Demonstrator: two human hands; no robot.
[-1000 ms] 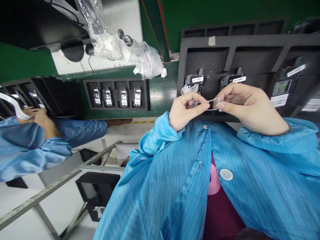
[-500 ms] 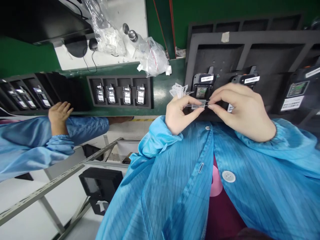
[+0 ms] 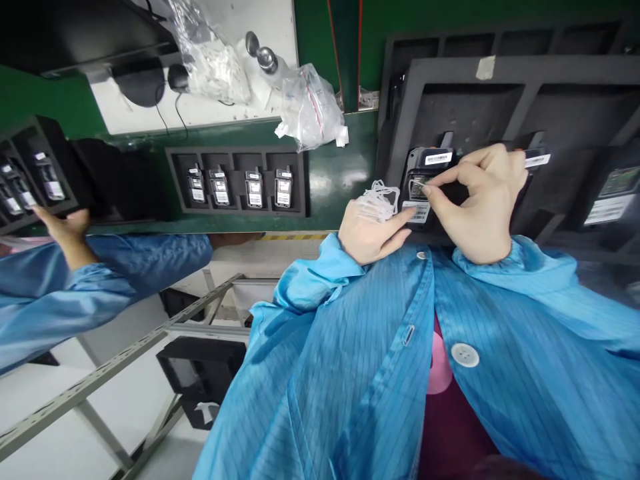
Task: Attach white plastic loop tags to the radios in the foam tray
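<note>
My left hand [image 3: 373,233] is closed around a bunch of thin white frame-shaped pieces [image 3: 381,199], which stick out above the fingers. Its index fingertip lies at the barcode label [image 3: 418,212] of a black handheld device with a stubby antenna [image 3: 429,160]. The thumb and index finger of my right hand [image 3: 480,203] pinch a thin, pale frame-like piece [image 3: 413,189] over that device's display opening. The fingertips partly cover it, so its exact fit cannot be seen. The device lies in a compartment of a black foam tray [image 3: 465,73].
More devices [image 3: 613,190] lie in the tray to the right. Further left, a smaller foam tray [image 3: 303,180] holds several devices. Plastic bags [image 3: 313,110] and a bottle [image 3: 273,63] stand behind. A co-worker's hand [image 3: 70,230] holds another tray [image 3: 30,140] at far left.
My hands have moved apart; the right one has brought its thin piece from between them onto the device. The co-worker's hand has shifted left with a tilted tray.
</note>
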